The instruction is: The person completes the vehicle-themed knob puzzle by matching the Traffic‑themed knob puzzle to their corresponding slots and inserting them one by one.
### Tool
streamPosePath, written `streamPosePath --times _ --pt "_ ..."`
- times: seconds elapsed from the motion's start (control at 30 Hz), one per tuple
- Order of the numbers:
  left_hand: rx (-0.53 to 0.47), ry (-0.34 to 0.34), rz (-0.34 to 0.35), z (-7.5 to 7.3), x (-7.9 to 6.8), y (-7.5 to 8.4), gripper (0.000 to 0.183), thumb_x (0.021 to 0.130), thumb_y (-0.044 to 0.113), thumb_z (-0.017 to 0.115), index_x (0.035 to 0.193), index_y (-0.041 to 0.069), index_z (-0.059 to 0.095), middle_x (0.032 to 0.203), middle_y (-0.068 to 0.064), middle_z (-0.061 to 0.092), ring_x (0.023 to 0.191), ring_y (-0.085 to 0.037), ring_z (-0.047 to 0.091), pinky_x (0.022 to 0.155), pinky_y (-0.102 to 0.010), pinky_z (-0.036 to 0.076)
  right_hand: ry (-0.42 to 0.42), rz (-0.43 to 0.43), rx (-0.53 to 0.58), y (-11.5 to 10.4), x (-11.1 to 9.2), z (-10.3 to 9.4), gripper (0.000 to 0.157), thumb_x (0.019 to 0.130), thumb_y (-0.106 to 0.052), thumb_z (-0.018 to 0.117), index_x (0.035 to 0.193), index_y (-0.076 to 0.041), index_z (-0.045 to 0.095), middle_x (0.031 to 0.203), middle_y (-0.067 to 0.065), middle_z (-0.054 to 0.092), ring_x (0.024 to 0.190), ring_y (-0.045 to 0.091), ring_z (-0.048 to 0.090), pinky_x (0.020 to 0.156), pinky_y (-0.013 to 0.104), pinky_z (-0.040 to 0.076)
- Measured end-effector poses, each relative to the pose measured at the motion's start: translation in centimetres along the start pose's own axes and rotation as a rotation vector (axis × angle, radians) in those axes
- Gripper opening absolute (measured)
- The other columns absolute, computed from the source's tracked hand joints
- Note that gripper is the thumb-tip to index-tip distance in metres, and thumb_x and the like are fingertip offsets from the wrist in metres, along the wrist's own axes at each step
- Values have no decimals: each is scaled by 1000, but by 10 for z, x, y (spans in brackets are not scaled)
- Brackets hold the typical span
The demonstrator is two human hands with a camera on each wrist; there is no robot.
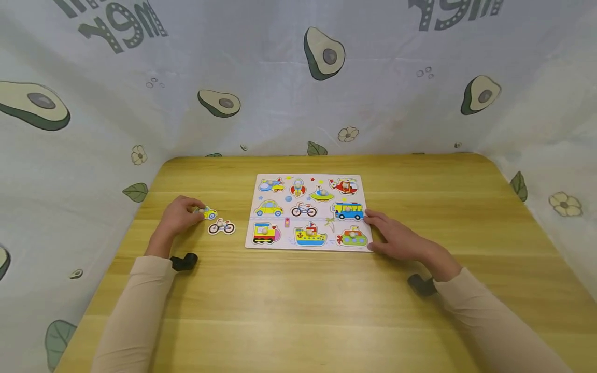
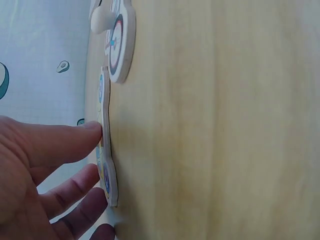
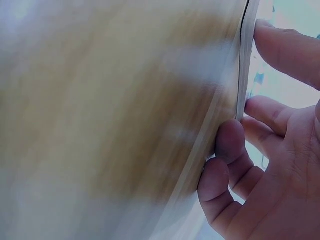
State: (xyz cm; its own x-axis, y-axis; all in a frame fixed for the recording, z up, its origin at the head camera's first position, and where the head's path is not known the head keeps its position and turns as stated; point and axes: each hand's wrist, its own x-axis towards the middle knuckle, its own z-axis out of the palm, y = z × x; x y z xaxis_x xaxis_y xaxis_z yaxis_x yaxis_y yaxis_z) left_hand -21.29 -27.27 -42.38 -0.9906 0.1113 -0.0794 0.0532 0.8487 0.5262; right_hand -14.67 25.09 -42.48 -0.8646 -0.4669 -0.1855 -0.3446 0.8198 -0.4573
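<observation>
At the left, my left hand (image 1: 179, 216) pinches a yellow car puzzle piece (image 1: 211, 213); its fingers cover part of it. In the left wrist view, the thumb (image 2: 75, 142) touches the face of that piece (image 2: 106, 145), low over the table. Just nearer lies a bicycle puzzle piece (image 1: 221, 227) with a round knob. A wooden puzzle board (image 1: 252, 181) with printed vehicles lies in the middle. My right hand (image 1: 396, 238) rests against its right edge, thumb near the front corner. The right wrist view has the fingertips (image 3: 231, 137) along the board's edge (image 3: 245, 65).
Knobbed pieces such as a bus (image 1: 347, 211), a submarine (image 1: 352, 237) and a helicopter (image 1: 344, 186) sit on the board. The wooden table (image 1: 298, 305) extends around it. A patterned cloth (image 1: 270, 62) hangs behind the table and at its sides.
</observation>
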Motion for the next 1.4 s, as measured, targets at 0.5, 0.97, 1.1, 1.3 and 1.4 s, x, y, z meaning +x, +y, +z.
streamPosePath --times 0.5,0.97,1.1,1.3,1.4 --pt "-61 23 -107 2 -1 -7 34 94 14 61 120 -8 64 128 -32 52 110 -45 53 94 -56 47 5 -12 -5 -2 3 0 68 94 -25 66 148 4 37 160 24 26 142 49 33 115 64 32" --pt "-201 102 -66 -4 -4 17 36 99 24 59 126 2 63 135 -23 56 116 -41 60 77 -26 49 -2 5 -3 1 1 1 69 94 -25 66 149 4 36 161 24 25 142 50 32 114 64 31" --pt "-268 82 57 -2 -2 51 32 98 23 61 124 3 64 133 -19 57 116 -40 59 87 -41 54 2 5 -6 1 0 0 69 94 -25 66 148 5 36 160 25 25 142 50 33 114 64 32" --pt "-288 29 177 12 -2 87 21 96 16 65 114 7 70 128 -13 61 109 -34 59 95 -48 52 1 2 -4 1 0 1 69 94 -26 66 148 4 36 160 24 25 142 49 33 114 64 32" --pt "-274 -4 201 20 -3 94 19 95 16 65 112 9 71 126 -11 62 106 -30 59 93 -45 53 -1 7 -6 1 0 1 69 94 -26 66 149 4 36 160 24 25 142 49 34 114 64 32"
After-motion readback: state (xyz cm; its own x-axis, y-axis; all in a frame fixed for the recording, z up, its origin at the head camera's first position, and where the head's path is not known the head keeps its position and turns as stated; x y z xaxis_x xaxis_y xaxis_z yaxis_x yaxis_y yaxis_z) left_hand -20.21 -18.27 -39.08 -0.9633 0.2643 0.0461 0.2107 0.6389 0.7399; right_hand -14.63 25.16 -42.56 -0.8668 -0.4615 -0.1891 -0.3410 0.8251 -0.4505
